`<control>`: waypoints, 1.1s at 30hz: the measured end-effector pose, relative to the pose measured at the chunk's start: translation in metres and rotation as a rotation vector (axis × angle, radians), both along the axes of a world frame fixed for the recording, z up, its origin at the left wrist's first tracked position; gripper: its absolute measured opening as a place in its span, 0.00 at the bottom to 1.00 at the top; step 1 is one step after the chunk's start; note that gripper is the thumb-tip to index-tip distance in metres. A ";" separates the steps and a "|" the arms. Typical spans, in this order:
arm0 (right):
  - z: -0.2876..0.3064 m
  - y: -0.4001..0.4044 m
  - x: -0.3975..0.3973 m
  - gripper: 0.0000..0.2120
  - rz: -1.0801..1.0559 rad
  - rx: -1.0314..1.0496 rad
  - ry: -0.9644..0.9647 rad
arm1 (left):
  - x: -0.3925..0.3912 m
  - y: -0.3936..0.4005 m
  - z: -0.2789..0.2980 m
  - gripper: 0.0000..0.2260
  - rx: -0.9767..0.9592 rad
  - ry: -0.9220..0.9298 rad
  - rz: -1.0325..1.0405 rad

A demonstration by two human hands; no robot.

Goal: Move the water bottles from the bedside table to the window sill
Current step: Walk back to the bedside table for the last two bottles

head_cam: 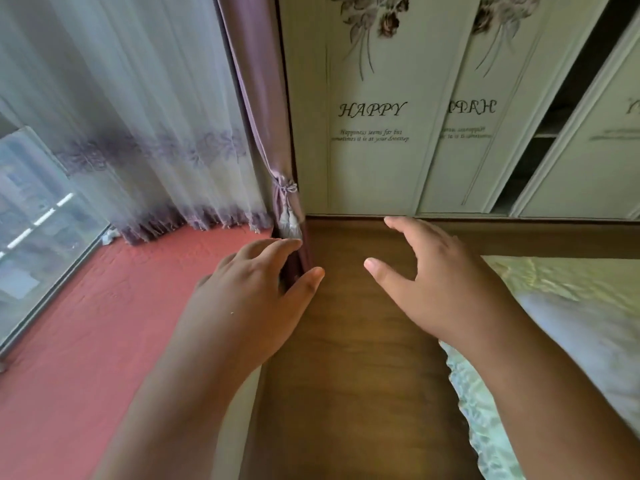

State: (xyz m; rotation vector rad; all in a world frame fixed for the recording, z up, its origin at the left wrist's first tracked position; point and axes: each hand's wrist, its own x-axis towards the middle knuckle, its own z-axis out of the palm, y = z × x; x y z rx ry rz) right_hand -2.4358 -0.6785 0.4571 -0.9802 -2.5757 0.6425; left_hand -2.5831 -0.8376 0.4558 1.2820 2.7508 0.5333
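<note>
No water bottle shows in this view. My left hand (249, 292) hovers with relaxed, spread fingers over the edge where the red-covered window sill (104, 323) meets the brown wooden bedside table (356, 358). My right hand (433, 282) hangs over the table's far part, fingers loosely spread and thumb pointing left. Neither hand holds anything. A bare stretch of table top lies between them.
A sheer curtain (138, 133) and a tied purple drape (277, 188) hang at the sill's far end. The window glass (38, 216) runs along the left. White wardrobe doors (374, 150) printed with "HAPPY" stand behind the table. A pale quilted bed (571, 323) lies at right.
</note>
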 end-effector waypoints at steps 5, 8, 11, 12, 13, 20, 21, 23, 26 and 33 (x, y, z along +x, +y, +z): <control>-0.014 0.033 -0.007 0.30 -0.042 -0.053 -0.061 | -0.017 0.039 -0.011 0.28 -0.038 -0.020 -0.039; -0.024 0.050 -0.024 0.31 -0.069 -0.087 -0.086 | -0.037 0.061 -0.020 0.28 -0.061 -0.034 -0.060; -0.029 0.068 -0.049 0.31 -0.099 -0.105 -0.103 | -0.066 0.083 -0.025 0.28 -0.067 -0.063 -0.094; -0.030 0.074 -0.058 0.31 -0.108 -0.098 -0.110 | -0.077 0.091 -0.025 0.28 -0.066 -0.068 -0.109; -0.029 0.080 -0.068 0.31 -0.120 -0.087 -0.115 | -0.090 0.100 -0.024 0.29 -0.065 -0.069 -0.123; -0.014 0.117 -0.150 0.31 -0.200 -0.037 -0.122 | -0.186 0.154 -0.009 0.28 0.011 -0.050 -0.178; -0.013 0.122 -0.162 0.31 -0.211 -0.033 -0.119 | -0.198 0.160 -0.007 0.29 0.005 -0.048 -0.193; -0.012 0.130 -0.184 0.31 -0.228 -0.024 -0.111 | -0.221 0.172 -0.006 0.30 -0.015 -0.045 -0.215; -0.016 0.140 -0.210 0.31 -0.260 -0.019 -0.092 | -0.251 0.187 -0.006 0.32 -0.042 -0.062 -0.238; -0.029 0.183 -0.240 0.30 -0.285 -0.013 -0.078 | -0.297 0.231 -0.017 0.25 -0.093 -0.076 -0.248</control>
